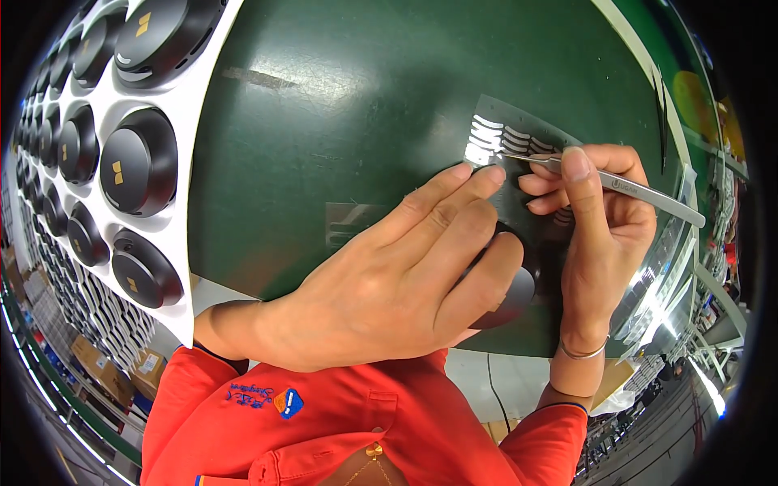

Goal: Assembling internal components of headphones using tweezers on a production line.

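My right hand (604, 190) pinches slim metal tweezers (652, 194), whose tip reaches the top left of a clear sheet (515, 117) bearing rows of small curved strips. Two fingertips of my left hand (397, 275) press on the sheet's lower left edge, beside that tip. The other left fingers are curled around a dark, smooth, round cup (517, 298), mostly hidden beneath the hand. Whether a strip sits in the tweezers is too small to make out.
A white moulded tray (190, 138) at the left holds several black round cups (139, 162) with gold marks. A small clear piece (344, 223) lies on the green tabletop (324, 130), left of my hands. Dark, thin pointed tweezers (663, 121) lie near the right edge.
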A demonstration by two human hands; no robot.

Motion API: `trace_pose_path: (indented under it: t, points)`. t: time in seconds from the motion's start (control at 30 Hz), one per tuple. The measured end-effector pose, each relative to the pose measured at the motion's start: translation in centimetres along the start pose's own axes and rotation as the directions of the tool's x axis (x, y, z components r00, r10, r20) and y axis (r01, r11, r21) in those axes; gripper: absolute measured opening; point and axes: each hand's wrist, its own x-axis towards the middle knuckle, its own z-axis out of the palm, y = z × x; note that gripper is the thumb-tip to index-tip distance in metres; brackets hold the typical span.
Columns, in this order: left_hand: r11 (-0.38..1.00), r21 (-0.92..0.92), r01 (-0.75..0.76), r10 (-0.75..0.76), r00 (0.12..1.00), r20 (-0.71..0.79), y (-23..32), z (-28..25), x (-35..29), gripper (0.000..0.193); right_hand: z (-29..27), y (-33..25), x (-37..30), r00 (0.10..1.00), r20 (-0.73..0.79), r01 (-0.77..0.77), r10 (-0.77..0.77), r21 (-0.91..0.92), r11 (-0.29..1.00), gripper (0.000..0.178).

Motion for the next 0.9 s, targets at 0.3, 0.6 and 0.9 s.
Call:
trace_pose_path:
  t: [0.3, 0.6, 0.9]
  points:
    - [1.000, 0.002, 0.017, -0.017, 1.000, 0.025, 1.3, -1.0, 0.3, 0.068, -0.4, -0.8, -0.7, 0.998, 0.044, 0.046, -0.051, 0.099, 0.994, 0.014]
    - [0.988, -0.156, -0.014, -0.035, 0.951, -0.306, 0.6, -1.8, 0.0, 0.083, -2.7, -4.3, -4.2, 0.927, -0.042, 0.372, -0.373, 0.238, 0.897, 0.018]
    - [0.998, 0.050, 0.030, 0.000, 0.859, -0.512, 1.5, -1.1, 1.5, 0.086, -1.8, -5.2, -6.9, 0.947, -0.015, 0.318, -0.320, 0.168, 0.933, 0.020]
